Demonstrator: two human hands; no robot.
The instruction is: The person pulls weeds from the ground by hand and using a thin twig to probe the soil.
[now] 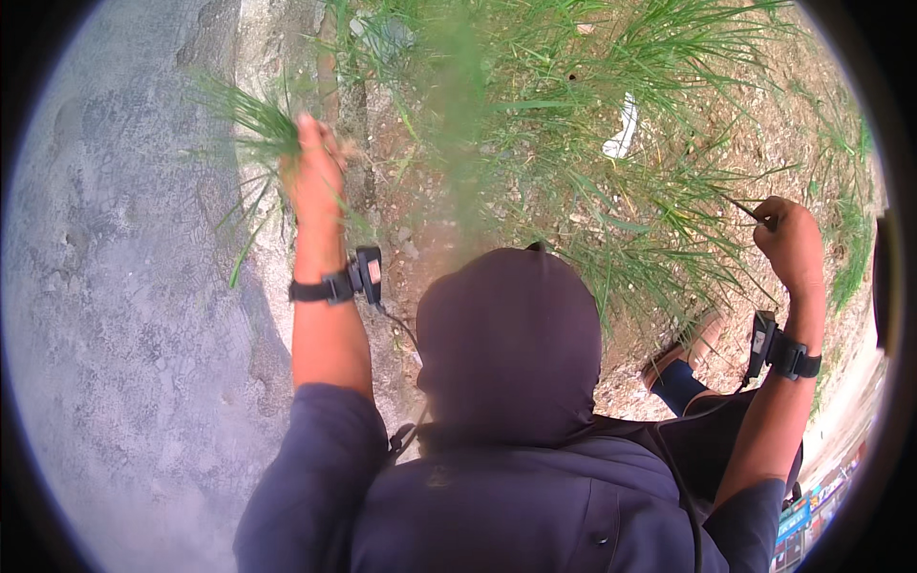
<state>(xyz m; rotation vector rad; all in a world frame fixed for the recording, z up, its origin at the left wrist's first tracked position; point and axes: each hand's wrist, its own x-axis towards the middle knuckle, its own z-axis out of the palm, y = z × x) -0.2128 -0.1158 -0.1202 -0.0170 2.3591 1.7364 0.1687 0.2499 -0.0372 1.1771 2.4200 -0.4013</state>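
My left hand [315, 168] is closed around a bunch of cut or pulled green grass [261, 118], whose blades fan out to the left over the edge of the concrete. Some long blades droop below the hand. On the right, my right hand [789, 240] grips a thin dark thing [742, 209] that points up and left into the standing grass [666, 208]; whether it is a tool or a stalk, I cannot tell. Each wrist bears a black strap with a small device.
Grey concrete [129, 286] covers the left side, with a rough edge beside stony soil. More grass tufts [673, 50] grow at the top right. A white scrap [623, 129] lies among them. My foot in a sandal [677, 351] rests on the ground near the right arm.
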